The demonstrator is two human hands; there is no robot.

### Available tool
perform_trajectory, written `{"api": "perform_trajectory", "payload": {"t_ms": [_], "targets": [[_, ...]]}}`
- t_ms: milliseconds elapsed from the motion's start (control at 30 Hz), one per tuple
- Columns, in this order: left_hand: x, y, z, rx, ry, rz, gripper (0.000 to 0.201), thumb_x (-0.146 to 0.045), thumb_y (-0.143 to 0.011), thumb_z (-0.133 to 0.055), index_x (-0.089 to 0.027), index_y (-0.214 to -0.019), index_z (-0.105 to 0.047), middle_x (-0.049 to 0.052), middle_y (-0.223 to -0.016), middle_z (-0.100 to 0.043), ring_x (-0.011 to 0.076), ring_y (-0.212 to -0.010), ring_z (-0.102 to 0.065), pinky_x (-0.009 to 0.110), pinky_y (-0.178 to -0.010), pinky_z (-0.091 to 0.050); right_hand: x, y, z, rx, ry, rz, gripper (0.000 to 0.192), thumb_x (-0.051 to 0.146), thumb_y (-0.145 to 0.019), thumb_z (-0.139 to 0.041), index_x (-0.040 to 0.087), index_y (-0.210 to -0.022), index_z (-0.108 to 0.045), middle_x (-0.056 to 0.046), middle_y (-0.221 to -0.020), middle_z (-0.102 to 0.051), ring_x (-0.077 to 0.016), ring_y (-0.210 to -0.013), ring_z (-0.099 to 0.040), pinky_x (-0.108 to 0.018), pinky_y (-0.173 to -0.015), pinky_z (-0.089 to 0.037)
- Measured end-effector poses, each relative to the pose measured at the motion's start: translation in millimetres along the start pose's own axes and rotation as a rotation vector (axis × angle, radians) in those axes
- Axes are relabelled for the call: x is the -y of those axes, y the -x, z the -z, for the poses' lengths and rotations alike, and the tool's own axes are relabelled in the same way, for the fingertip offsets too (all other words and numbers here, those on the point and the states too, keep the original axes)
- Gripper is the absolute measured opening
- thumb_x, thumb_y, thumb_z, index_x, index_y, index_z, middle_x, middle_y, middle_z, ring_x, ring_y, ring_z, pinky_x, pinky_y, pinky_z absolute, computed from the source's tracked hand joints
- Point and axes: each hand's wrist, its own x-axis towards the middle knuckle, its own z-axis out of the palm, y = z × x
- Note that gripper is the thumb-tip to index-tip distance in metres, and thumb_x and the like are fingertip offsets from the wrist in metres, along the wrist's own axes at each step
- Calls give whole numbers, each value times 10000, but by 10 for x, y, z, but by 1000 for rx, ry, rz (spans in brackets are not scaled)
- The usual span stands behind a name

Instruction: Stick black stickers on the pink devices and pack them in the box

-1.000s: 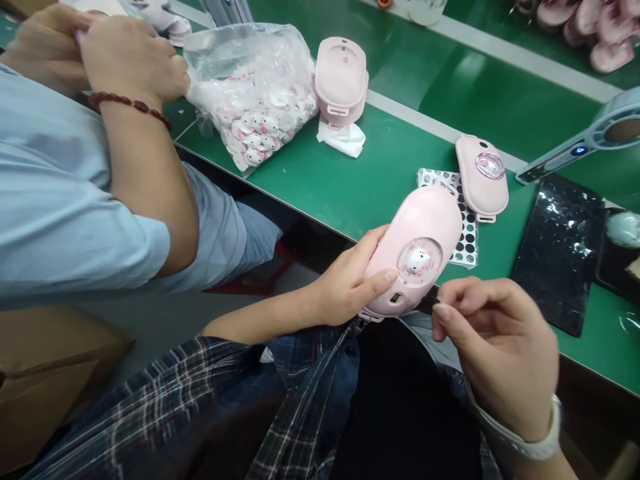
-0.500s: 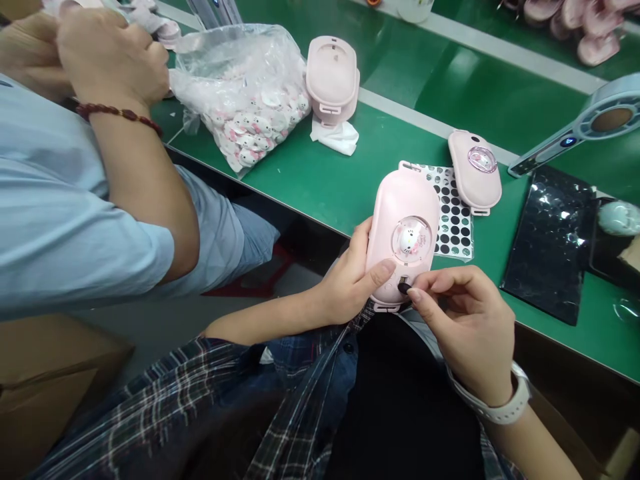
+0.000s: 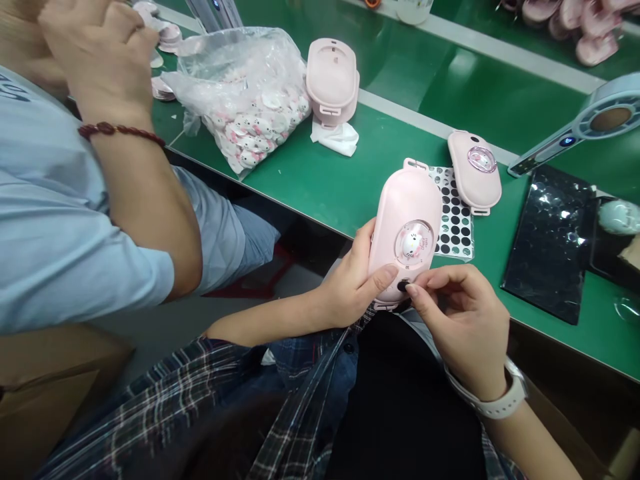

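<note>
A pink oval plastic lid (image 3: 407,193) with a round cat-face window is gripped in my left hand (image 3: 357,283), thumb on its face. My right hand (image 3: 465,320) pinches a small round black sticker (image 3: 403,285) between thumb and forefinger, against the lower part of the lid by a small slot. Whether the sticker lies fully flat there I cannot tell. Behind the lid, a sheet of black round stickers (image 3: 456,230) lies on the green table. A second pink lid (image 3: 477,170) with a black dot and cat window rests partly over that sheet.
A clear bag of cat-face pieces (image 3: 255,127) and stacked pink lids (image 3: 331,80) over a white cloth (image 3: 335,138) stand on the table (image 3: 300,187). At right are a black bubble-wrap pouch (image 3: 547,247) and a light-blue handheld fan (image 3: 575,133). A co-worker's arm (image 3: 150,200) is at left.
The black sticker has come from tilted at the slot to lying more face-on over it. The lid has shifted slightly right. The co-worker's hands moved a little left.
</note>
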Motion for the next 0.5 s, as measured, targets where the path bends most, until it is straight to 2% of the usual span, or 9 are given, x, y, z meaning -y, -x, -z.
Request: {"api": "perform_trajectory", "payload": {"t_ms": [133,233,400,500], "targets": [[46,3,-10,19,-43,-74,773,-512,-998,-561,-172,-1588,-193,212,-1618,-385,347,-1451,-463,493,-1194,-409,-4,-4,-2,24,81,7,146,172,-895,-739,218,-868,-604,22,-785,-653,-119,-662,-626,-242,-587,-518],[84,3,-11,35,-87,-109,769,-503,-1002,-557,-164,-1590,-196,219,-1608,-389,356,-1443,-472,496,-1189,-419,-31,-4,15,40,119,-36,162,208,-898,-737,226,-979,-598,34,-781,-657,-121,-658,-630,-254,-610,-520],[101,6,-16,17,-49,-89,734,-487,-1005,-563,-182,-1584,-231,189,-1587,-441,354,-1424,-495,500,-1179,-430,-170,-11,79,33,136,-112,424,330,-849,-817,248,-1151,-530,97,-642,-553,-136,-578,-570,-292,-601,-467],[88,5,-31,12,-10,-82,726,-497,-1000,-576,-194,-1578,-257,175,-1593,-448,356,-1444,-476,517,-1199,-408,-276,-15,118,14,47,-157,651,425,-791,-871,257,-1283,-478,54,-775,-598,-171,-679,-600,-323,-634,-498]]}}
